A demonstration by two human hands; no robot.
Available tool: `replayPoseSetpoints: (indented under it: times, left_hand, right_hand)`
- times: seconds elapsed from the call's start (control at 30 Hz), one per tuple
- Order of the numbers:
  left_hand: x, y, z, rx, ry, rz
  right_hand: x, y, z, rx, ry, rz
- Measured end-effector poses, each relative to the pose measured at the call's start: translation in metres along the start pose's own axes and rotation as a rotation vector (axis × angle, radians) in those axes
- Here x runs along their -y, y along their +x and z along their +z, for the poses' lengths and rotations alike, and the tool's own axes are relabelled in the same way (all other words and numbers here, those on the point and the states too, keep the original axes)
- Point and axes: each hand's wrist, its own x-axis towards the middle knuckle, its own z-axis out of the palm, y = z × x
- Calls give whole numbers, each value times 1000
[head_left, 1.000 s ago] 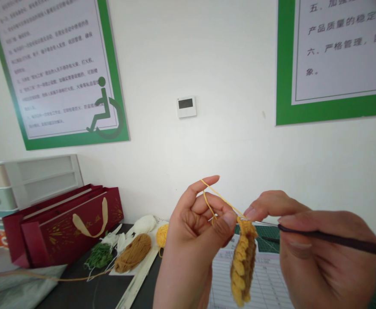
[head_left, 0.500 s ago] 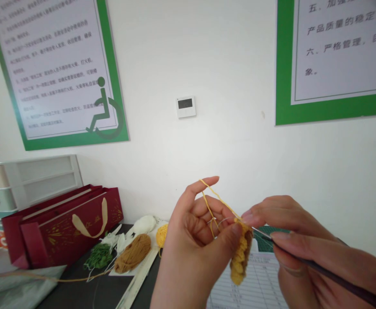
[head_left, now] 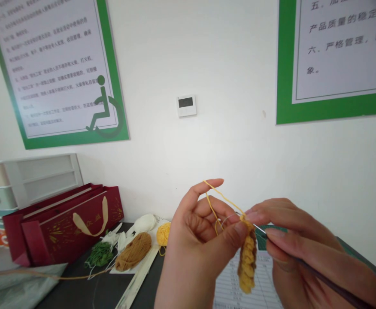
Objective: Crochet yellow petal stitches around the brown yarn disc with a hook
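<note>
My left hand [head_left: 204, 240] pinches the top of a yellow and brown crocheted strip [head_left: 247, 262] between thumb and fingers. Yellow yarn [head_left: 225, 198] runs over its raised index finger down to the strip. My right hand [head_left: 300, 244] grips a crochet hook [head_left: 316, 271] with a dark handle, and its metal shaft reaches the strip's top edge. The right fingertips touch the work there. The hook's tip shows just past the yarn, beside the left fingers. A thin pale thread loops near the left fingers. The strip hangs down below both hands.
Brown yarn [head_left: 134, 252], green yarn [head_left: 99, 255], white yarn [head_left: 144, 223] and a yellow ball [head_left: 163, 234] lie on the dark table [head_left: 94, 292]. Dark red gift bags [head_left: 65, 223] stand left, before drawers [head_left: 46, 174]. A printed sheet [head_left: 231, 279] lies under the hands.
Both hands and the strip have shifted slightly; the left hand and strip moved right. The strip hangs more upright, and the hook's tip now shows beyond the yarn.
</note>
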Motion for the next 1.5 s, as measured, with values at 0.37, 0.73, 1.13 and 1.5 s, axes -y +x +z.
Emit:
replayPoseSetpoints:
  times: [0.37, 0.73, 1.13, 1.5]
  left_hand:
    - [0, 4, -4, -33, 21, 26]
    - [-1, 8, -7, -31, -40, 3]
    - [3, 5, 4, -77, -77, -5]
    - [6, 5, 3, -105, 48, 187]
  right_hand:
    - [-1, -2, 8, -39, 19, 97]
    - [-6, -5, 8, -30, 104, 143]
    - [-13, -18, 16, -143, -153, 39]
    - [4, -3, 3, -128, 9, 443]
